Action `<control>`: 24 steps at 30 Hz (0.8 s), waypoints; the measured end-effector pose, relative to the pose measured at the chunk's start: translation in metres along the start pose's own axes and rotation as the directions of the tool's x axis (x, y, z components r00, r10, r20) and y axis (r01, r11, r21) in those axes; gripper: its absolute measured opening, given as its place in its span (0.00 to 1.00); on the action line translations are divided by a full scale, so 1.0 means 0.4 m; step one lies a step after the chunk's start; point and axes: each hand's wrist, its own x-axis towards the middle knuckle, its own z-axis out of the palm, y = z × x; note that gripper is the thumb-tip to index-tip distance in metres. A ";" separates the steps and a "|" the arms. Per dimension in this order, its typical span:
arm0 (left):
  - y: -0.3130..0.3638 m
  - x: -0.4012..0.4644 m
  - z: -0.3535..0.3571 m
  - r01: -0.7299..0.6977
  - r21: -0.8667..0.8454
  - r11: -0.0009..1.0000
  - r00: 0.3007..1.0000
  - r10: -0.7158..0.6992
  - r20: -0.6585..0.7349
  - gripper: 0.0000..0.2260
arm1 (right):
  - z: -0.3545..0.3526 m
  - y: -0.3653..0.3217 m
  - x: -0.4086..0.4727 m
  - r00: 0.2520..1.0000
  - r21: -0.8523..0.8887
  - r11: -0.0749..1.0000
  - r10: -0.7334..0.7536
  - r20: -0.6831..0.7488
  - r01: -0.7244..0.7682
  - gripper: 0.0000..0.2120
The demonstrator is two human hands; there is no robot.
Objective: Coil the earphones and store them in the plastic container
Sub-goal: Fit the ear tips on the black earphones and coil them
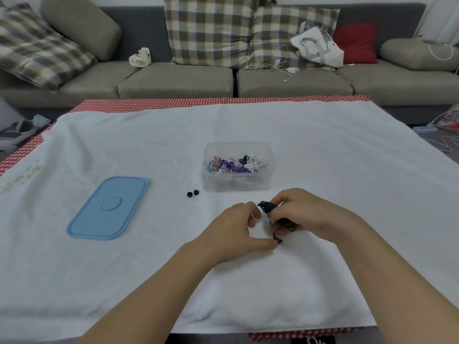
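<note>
Black earphones bundled in the right hand, just short of the container.

The right hand curls round the coiled earphones, held a little above the tabletop; the left hand pinches the loose tail of cord at its thumb tip, just below the bundle. The container stands open straight ahead of both hands, nearer the right one, already holding other coiled cords. Its blue lid lies well off to the left, with two earbud tips between.
</note>
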 end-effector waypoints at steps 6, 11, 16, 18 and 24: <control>-0.015 0.010 -0.036 0.085 -0.176 0.981 0.996 -0.090 -0.021 0.19 | 0.029 -0.035 0.013 0.990 0.348 0.937 -0.055 0.132 0.006 0.16; -0.038 0.012 -0.066 0.081 -0.196 0.977 0.995 -0.089 -0.033 0.10 | 0.048 -0.039 0.034 0.994 0.389 0.921 -0.065 0.092 0.024 0.16; -0.070 0.013 -0.093 0.072 -0.148 0.986 0.986 -0.093 -0.142 0.03 | 0.062 -0.040 0.046 0.995 0.269 0.963 -0.030 0.099 0.002 0.13; -0.081 0.012 -0.100 0.069 -0.122 0.990 0.980 -0.090 -0.179 0.03 | 0.071 -0.042 0.048 0.991 0.223 0.975 -0.032 0.130 0.002 0.14; -0.125 0.017 -0.130 0.071 -0.097 0.993 0.976 -0.089 -0.201 0.08 | 0.108 -0.043 0.080 0.997 0.120 0.991 -0.063 0.046 0.057 0.08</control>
